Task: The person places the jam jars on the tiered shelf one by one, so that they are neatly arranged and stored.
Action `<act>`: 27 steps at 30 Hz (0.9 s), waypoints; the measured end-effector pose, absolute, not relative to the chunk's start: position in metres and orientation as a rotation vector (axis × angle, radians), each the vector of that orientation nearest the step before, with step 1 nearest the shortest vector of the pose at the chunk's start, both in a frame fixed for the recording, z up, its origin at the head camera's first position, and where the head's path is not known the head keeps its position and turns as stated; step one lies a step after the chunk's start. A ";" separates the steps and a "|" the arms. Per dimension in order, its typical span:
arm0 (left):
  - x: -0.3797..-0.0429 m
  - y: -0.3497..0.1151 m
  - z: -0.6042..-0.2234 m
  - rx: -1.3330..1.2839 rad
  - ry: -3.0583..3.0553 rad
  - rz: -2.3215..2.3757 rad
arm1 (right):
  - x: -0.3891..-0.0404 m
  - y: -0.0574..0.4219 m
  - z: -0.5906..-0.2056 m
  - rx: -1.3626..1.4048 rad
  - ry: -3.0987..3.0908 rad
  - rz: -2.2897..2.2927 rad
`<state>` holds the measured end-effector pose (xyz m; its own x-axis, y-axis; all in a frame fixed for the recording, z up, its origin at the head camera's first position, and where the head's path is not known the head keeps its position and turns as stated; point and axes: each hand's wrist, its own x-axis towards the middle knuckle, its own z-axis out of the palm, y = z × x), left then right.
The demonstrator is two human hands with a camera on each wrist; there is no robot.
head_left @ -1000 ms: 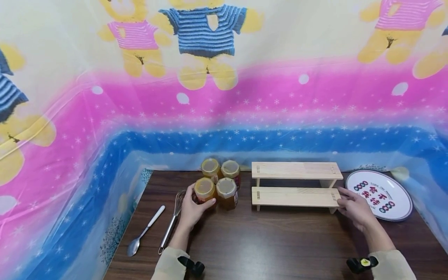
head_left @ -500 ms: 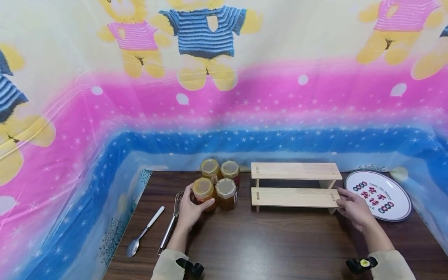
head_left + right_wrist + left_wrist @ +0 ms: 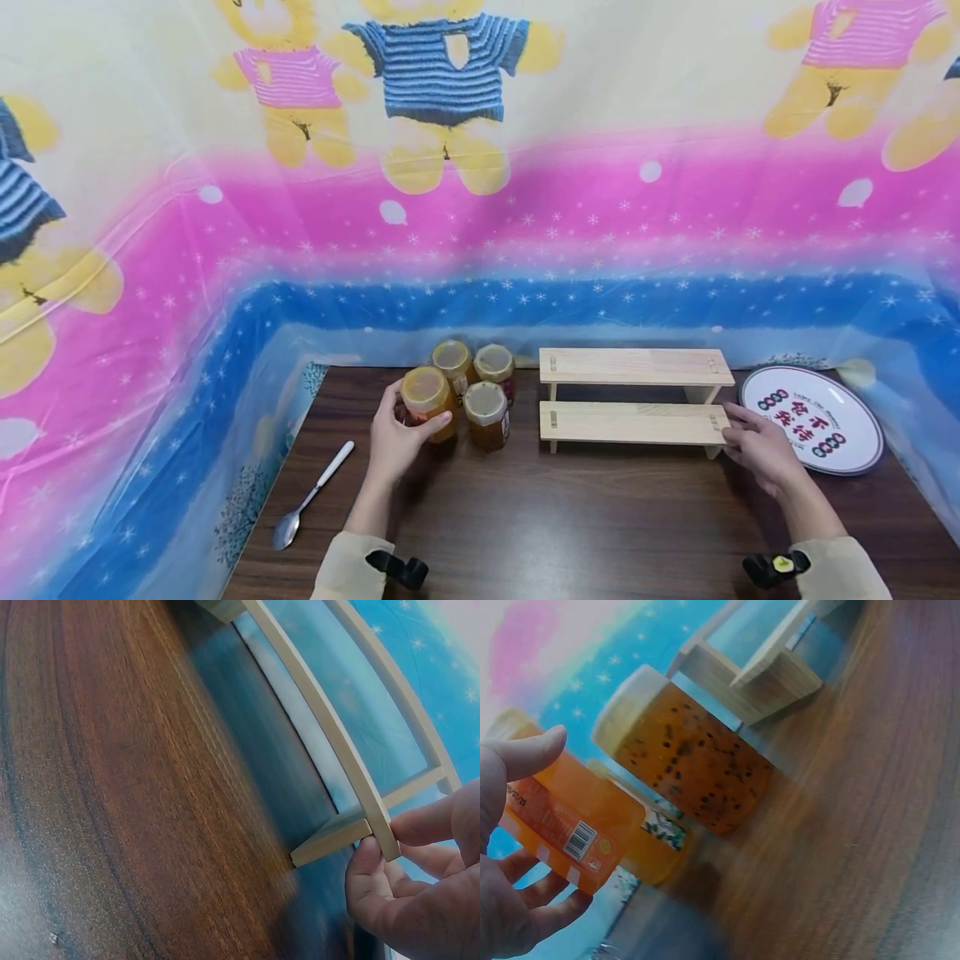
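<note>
My left hand (image 3: 393, 454) grips a honey-coloured jar (image 3: 429, 400) with a pale lid, thumb on one side and fingers on the other. In the left wrist view that jar shows an orange label (image 3: 570, 825) with a barcode, and its base is raised off the table. Close to its right stands a jar with dark seeds (image 3: 487, 421); two more amber jars, the left one (image 3: 452, 358) and the right one (image 3: 495, 363), stand behind. My right hand (image 3: 761, 446) pinches the right end of the lower board of a two-tier wooden shelf (image 3: 633, 422).
A white oval plate (image 3: 855, 425) with red characters lies right of the shelf. At the left lies a spoon (image 3: 307, 496) with a white handle. The whisk seen earlier is hidden by the left arm. A patterned cloth (image 3: 570, 300) lines the back of the brown table (image 3: 585, 525).
My left hand has lifted the jar and carried it a little left, away from the seeded jar, and now covers the whisk. The right hand stays on the shelf.
</note>
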<state>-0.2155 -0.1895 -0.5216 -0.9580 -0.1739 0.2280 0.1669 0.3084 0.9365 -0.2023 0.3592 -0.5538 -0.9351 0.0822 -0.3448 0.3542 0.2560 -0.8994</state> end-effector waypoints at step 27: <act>-0.219 -0.169 -0.457 -0.090 -2.326 -1.579 | -0.203 0.359 -0.553 0.424 2.300 -1.741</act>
<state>-0.2194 -0.1692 -0.4565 -0.9445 -0.1298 0.3019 0.2326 0.3850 0.8931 -0.2033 0.3590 -0.5533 -0.9327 0.0927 -0.3487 0.3607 0.2541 -0.8974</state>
